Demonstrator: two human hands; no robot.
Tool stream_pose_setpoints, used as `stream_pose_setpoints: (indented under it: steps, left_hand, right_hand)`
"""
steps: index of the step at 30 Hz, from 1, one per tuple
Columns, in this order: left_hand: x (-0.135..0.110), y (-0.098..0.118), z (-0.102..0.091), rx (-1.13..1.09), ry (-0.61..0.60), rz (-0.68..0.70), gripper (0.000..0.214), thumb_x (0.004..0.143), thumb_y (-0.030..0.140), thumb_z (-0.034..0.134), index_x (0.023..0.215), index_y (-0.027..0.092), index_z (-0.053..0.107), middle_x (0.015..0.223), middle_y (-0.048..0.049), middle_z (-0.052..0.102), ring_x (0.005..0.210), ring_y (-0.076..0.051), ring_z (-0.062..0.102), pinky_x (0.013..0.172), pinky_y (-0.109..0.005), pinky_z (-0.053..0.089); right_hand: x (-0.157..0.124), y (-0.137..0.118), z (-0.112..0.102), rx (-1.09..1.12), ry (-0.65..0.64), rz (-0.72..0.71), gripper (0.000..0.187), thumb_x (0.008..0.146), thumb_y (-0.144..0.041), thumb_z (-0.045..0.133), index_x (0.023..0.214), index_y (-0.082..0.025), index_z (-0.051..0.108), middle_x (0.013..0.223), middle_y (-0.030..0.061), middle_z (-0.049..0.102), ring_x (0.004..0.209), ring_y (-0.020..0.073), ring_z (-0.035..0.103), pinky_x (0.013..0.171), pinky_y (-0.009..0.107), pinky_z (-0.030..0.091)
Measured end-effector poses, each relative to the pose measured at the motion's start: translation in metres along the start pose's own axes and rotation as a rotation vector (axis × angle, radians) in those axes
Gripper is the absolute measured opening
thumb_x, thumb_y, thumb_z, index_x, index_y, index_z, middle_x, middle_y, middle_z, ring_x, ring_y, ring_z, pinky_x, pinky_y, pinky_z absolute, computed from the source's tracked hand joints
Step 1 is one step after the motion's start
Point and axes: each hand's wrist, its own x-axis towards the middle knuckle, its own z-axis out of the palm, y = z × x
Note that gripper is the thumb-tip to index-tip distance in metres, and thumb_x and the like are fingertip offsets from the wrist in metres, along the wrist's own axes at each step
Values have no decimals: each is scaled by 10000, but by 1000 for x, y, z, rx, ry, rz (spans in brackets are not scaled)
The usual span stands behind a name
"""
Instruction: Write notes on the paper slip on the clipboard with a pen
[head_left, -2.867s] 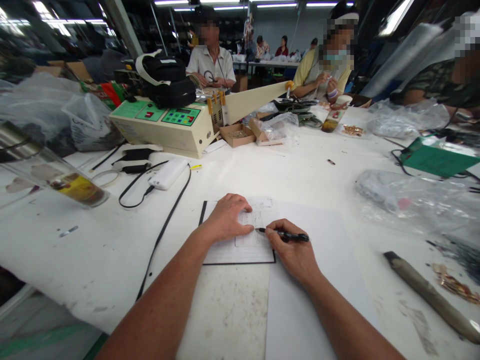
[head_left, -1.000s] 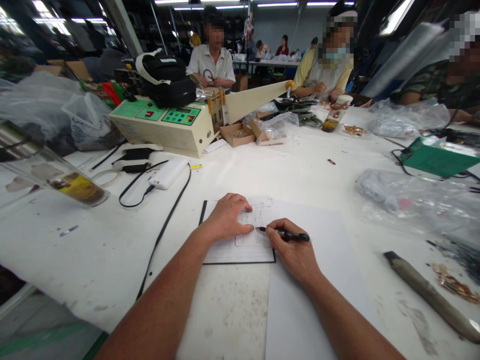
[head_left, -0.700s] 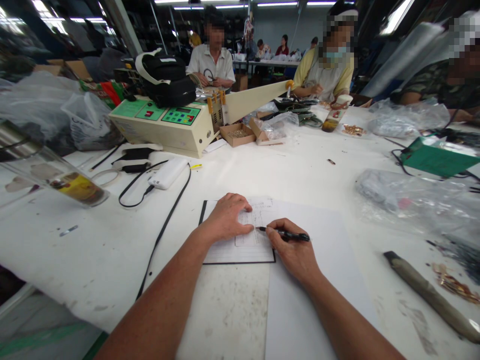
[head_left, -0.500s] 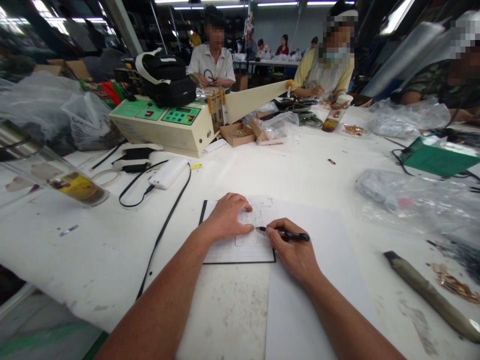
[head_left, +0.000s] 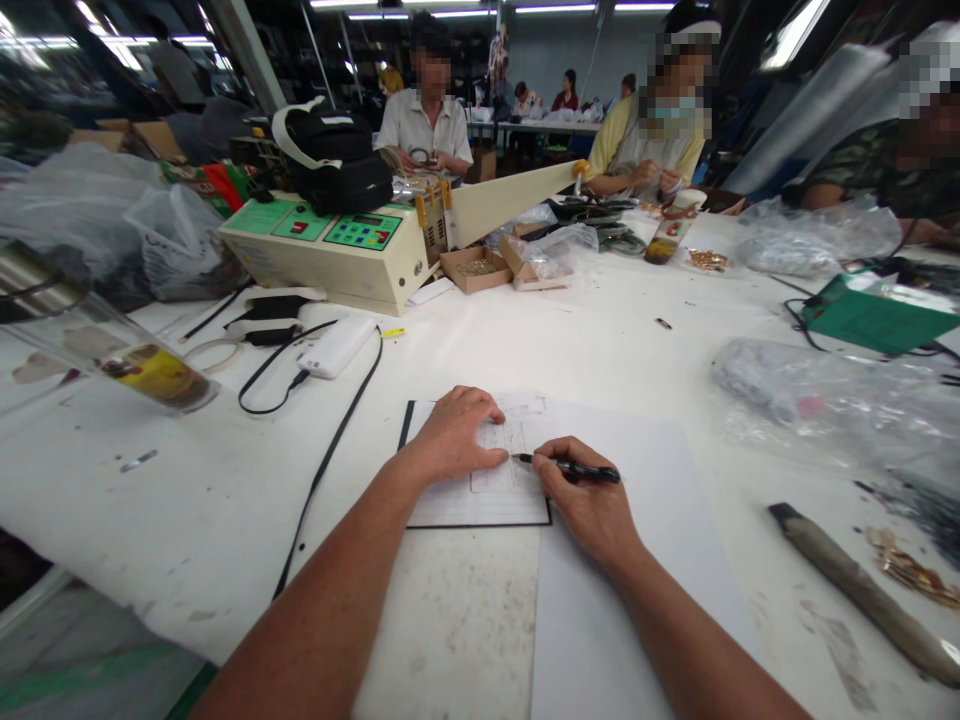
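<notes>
My right hand [head_left: 585,495] pinches a black pen [head_left: 592,470], its tip at the written page of a notebook [head_left: 480,507]. The notebook has a dark border and carries handwriting and ruled lines. Across its upper left lies my left hand [head_left: 454,435], thumb and fingers apart, resting on the page. It covers part of the writing. A large blank white sheet [head_left: 637,600] lies beneath my right hand and wrist, beside the notebook.
A cream machine [head_left: 322,255] with green panels stands at the back left, near a white power bank [head_left: 337,347] and cable. At far left a glass bottle [head_left: 150,370] leans. Plastic bags [head_left: 810,390] and a wrapped rod [head_left: 862,590] lie right. Co-workers sit opposite.
My hands, the pen and the notebook look the same as before. Across the table, the co-worker in yellow has brought both hands up close together.
</notes>
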Motion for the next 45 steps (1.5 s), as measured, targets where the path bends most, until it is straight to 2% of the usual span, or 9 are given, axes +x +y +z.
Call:
stream_pose_setpoints:
  steps: [45]
  left_hand:
    - [1, 2, -1, -9, 5, 4, 389, 702, 319, 857, 1036, 248, 673, 1166, -35, 663, 1193, -297, 546, 1086, -458, 452]
  right_hand:
    - [1, 0, 2, 14, 8, 1, 193, 925, -393, 670, 840, -223, 705, 668, -23, 623, 630, 170, 538, 606, 297, 406]
